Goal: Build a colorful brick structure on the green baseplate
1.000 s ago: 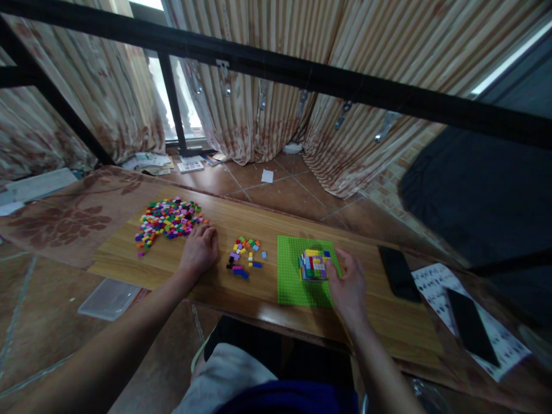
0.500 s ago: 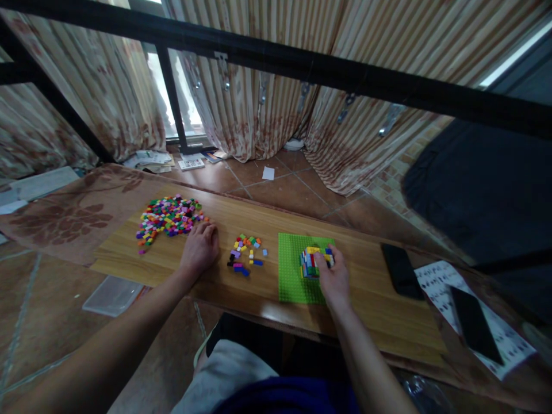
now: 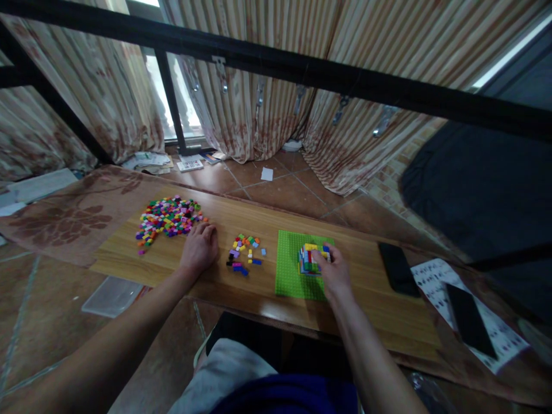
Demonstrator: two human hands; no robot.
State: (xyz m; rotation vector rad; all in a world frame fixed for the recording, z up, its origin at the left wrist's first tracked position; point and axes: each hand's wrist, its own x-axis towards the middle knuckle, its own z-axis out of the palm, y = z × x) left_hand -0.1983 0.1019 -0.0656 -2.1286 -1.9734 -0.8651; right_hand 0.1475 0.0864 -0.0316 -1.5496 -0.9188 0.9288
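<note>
A block of stacked toy bricks (image 3: pixel 308 260) in several colours stands on a green baseplate (image 3: pixel 287 276). My right hand (image 3: pixel 336 270) grips its right side, thumb at the front and fingers behind, hiding part of it. My left hand (image 3: pixel 200 247) rests on the wooden board with its fingers curled in; whatever they may hold is hidden. Just beyond it lies a large heap of loose toy bricks (image 3: pixel 168 215). Between my hands, a smaller group of loose bricks (image 3: pixel 244 253) is spread on the board.
The wooden board (image 3: pixel 259 296) lies on a cloth-covered table. To the right are a black phone (image 3: pixel 397 269), a printed sheet (image 3: pixel 502 339) and a second dark phone-like slab (image 3: pixel 470 322). A clear plastic lid or tray (image 3: pixel 111 296) sits below the left edge. A dark metal bar (image 3: pixel 276 54) crosses in front of curtains.
The view has shifted slightly. My right hand has changed its hold on the brick block a little, and the baseplate has tilted slightly. My left hand stays put.
</note>
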